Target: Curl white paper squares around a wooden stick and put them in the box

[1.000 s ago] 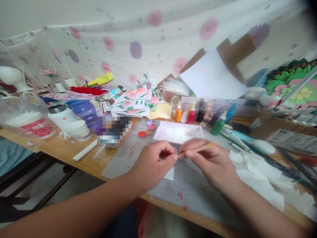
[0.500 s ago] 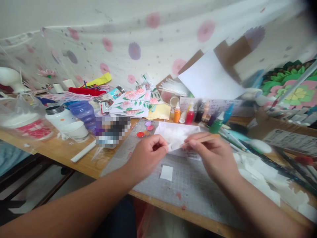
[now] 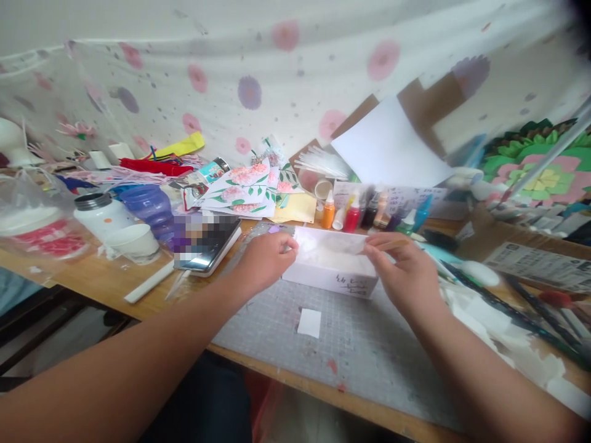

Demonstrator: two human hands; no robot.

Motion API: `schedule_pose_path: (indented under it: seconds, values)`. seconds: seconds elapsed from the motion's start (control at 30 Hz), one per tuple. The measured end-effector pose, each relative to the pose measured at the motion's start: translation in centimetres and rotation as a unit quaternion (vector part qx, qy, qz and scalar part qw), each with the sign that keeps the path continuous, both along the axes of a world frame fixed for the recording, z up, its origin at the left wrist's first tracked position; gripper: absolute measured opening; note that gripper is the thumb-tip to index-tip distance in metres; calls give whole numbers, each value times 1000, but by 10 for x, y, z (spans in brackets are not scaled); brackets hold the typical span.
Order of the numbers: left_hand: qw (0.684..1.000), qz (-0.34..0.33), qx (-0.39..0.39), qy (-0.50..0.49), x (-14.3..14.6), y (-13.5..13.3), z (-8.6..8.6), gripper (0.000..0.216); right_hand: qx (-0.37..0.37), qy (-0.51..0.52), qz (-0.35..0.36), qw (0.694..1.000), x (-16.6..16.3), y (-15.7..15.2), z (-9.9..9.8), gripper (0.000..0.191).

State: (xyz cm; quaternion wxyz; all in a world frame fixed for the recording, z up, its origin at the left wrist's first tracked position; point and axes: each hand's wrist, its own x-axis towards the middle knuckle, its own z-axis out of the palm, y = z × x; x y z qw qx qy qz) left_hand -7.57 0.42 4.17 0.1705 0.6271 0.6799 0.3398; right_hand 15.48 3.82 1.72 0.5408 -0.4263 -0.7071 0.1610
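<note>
My left hand [image 3: 265, 258] is curled at the left end of a small white box [image 3: 330, 274] on the grey cutting mat [image 3: 351, 344]; its fingers pinch the box's near-left corner or something small there. My right hand [image 3: 402, 269] is closed round a thin wooden stick [image 3: 386, 245] and rests at the box's right end. A small white paper square [image 3: 309, 322] lies on the mat in front of the box.
Small paint bottles [image 3: 353, 215] stand behind the box. A phone [image 3: 205, 243], a white jar [image 3: 99, 214], a white cup [image 3: 133, 241] and a purple bottle [image 3: 150, 206] sit at the left. White paper scraps [image 3: 503, 344] and pencils lie at the right. The table's front edge [image 3: 295, 381] is near.
Both hands have moved away from me, from over the mat to the two ends of the white box. The small paper square now lies alone on the mat.
</note>
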Motion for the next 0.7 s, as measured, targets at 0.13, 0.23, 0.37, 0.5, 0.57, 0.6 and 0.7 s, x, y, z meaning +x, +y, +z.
schedule_pose_path:
  seconds: [0.13,0.23,0.37,0.5,0.57,0.6,0.7]
  values:
    - [995,-56,37,70,2,-23,9,23,47,25,-8,999,-1,-8,3,10]
    - [971,-181,48,147,8,-44,12,19,90,39,42,994,-5,-18,4,9]
    - [933,-282,-48,220,18,-56,2,21,108,3,184,977,-13,-30,4,12]
    - [927,-272,-95,239,22,-48,-16,21,89,0,282,955,-17,-35,2,13]
    - [932,-273,-93,218,21,-43,-21,9,67,18,287,955,-16,-35,1,14]
    - [938,-270,-91,196,21,-42,-22,7,50,32,288,956,-16,-35,1,15]
    - [966,-225,-98,84,19,-40,-18,8,-8,79,295,952,-14,-33,3,16]
